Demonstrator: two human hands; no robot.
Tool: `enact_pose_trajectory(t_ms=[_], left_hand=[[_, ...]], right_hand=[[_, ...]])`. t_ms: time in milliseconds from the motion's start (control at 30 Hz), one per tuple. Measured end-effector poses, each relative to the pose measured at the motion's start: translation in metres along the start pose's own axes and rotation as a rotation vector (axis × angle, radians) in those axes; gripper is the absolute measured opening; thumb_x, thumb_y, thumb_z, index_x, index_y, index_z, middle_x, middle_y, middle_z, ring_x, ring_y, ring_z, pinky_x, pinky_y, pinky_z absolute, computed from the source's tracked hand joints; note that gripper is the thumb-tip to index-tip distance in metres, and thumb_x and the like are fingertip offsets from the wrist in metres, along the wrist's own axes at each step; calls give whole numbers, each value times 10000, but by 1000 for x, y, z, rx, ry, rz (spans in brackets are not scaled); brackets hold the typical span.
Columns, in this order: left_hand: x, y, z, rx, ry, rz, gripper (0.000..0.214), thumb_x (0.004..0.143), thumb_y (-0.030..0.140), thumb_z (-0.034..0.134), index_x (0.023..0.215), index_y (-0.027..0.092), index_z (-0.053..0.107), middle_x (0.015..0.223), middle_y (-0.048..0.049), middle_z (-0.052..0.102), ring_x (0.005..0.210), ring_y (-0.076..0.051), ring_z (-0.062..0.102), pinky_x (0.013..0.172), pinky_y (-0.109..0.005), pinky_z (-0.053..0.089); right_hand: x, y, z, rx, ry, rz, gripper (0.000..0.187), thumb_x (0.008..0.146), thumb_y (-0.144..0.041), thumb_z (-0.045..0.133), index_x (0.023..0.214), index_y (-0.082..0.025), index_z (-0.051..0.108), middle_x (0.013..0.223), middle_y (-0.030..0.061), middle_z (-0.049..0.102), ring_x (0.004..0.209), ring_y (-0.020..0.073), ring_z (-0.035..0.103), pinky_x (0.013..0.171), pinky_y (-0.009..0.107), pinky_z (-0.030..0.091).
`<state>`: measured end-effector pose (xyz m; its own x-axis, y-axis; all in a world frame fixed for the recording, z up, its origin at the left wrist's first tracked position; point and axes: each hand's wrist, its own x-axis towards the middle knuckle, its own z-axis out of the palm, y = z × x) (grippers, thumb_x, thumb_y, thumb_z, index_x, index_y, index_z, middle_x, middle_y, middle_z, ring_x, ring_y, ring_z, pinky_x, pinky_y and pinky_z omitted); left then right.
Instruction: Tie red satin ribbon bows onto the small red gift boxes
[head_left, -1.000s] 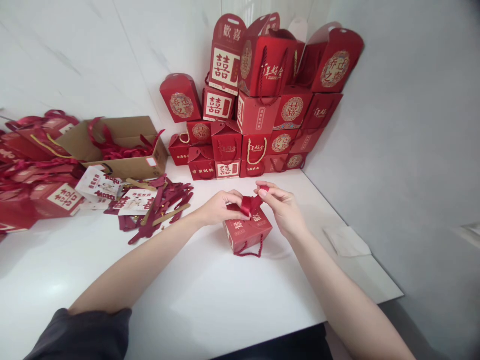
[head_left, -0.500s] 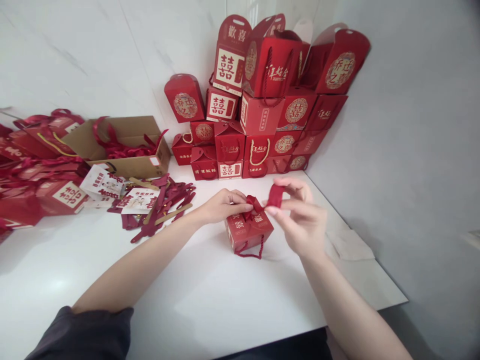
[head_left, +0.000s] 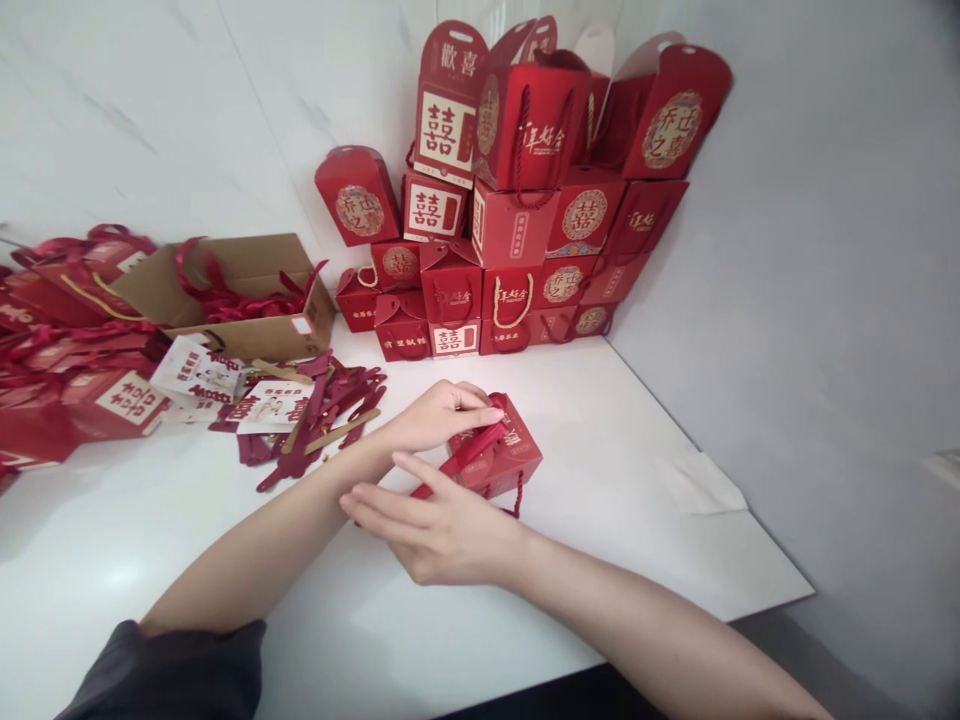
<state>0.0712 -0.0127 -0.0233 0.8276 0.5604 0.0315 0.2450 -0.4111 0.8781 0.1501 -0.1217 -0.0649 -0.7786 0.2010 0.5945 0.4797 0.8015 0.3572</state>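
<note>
Left hand (head_left: 442, 410) pinches the ribbon (head_left: 466, 452) on the box (head_left: 514, 462); right hand (head_left: 442, 520) grips its end, fingers stretched. The pinch should be firm, the pull even.

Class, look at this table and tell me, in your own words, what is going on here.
A person's bare hands work on a small red gift box on the white table. The left hand pinches the red ribbon at the box's top; the right hand, in front of the left forearm, holds the ribbon's end stretched out. More red boxes are stacked in the corner behind.
</note>
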Motion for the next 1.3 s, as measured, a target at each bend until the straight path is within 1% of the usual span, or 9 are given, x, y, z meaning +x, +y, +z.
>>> enact_pose_trajectory(t_ms=[100,167,267,733,900,967,1033,1133,1300], left_hand=[[0,-2,0,-30,-15,1,386,865,404,579,599,129,631,761,-22,577,767,-127,533,798,-273,414],[0,-3,-1,-57,-10,-5,400,850,404,600,562,126,594,741,-16,561,750,-123,522,786,-273,410],[1,-5,-1,-88,-3,-10,386,829,398,628,558,126,581,747,-16,560,747,-124,518,785,-280,406],[2,-6,1,-37,-15,56,390,816,372,645,520,133,561,648,3,481,696,-123,466,718,-283,379],[1,-15,-3,29,-13,93,340,728,361,732,524,140,574,653,5,479,713,-135,468,726,-291,392],[0,-16,-7,-24,-76,86,300,753,345,703,556,140,609,671,-9,522,738,-149,498,744,-305,413],[-1,-13,-10,-83,-127,80,232,760,327,696,625,142,660,747,-28,585,793,-162,539,788,-321,431],[-4,-4,-12,-46,-117,57,226,742,346,721,637,148,686,797,-35,603,817,-161,559,814,-325,435],[-10,12,-10,206,15,36,271,735,422,721,625,174,702,930,-34,571,864,-159,548,814,-314,430]], right_hand=[[2,0,-8,28,269,132,253,910,-128,489,1019,-204,704,1275,8,615,1195,176,486,1077,421,397],[4,-2,-15,31,440,237,183,881,-149,576,981,-213,715,991,-4,698,883,137,576,853,329,505],[6,-6,-19,56,537,258,177,831,-143,658,998,-159,713,657,-41,602,562,90,464,540,275,439],[6,-7,18,222,9,120,230,931,-104,452,767,-138,610,706,21,598,691,169,544,639,325,404],[-2,14,-8,244,104,136,277,934,-92,450,1172,-134,585,913,41,684,862,173,591,805,350,425],[-14,31,-22,312,202,362,226,932,-162,491,1120,-176,616,1000,52,690,952,180,593,866,359,418],[-30,51,-32,389,301,734,174,932,-234,502,927,-185,670,954,64,673,946,192,592,864,361,432],[-55,77,-37,572,264,1188,393,943,-381,477,667,-201,691,949,72,646,985,211,596,908,372,428],[-71,90,-30,1132,142,1308,391,886,-520,532,767,-221,754,1271,72,605,1245,235,510,1102,400,299]])
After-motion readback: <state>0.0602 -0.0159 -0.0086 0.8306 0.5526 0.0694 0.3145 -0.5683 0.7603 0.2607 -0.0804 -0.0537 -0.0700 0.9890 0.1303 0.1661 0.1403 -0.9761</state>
